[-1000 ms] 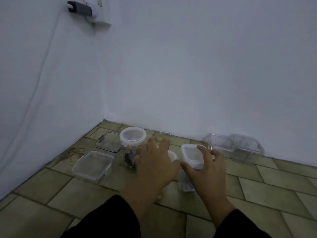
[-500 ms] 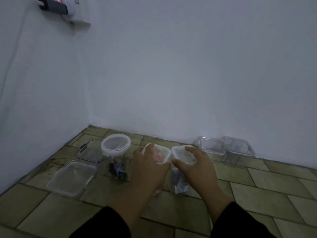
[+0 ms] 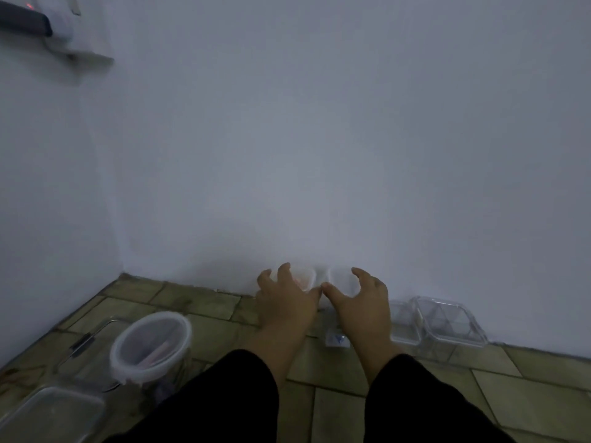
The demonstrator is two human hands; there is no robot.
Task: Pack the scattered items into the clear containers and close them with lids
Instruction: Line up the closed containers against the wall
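Packing judged partway: pink-filled tub, centre frame, is gripped from above by left hand, white-lidded tub beside it by right hand, fingers curled. Round jar lower left is lidded; square containers at right look empty.

Both arms reach forward side by side in black sleeves, wrists bare. The left hand and right hand are palm-down with their backs to the camera. Their arched fingers curl over the pinkish container and the white container, gripping them from above. The thumb tips nearly meet.
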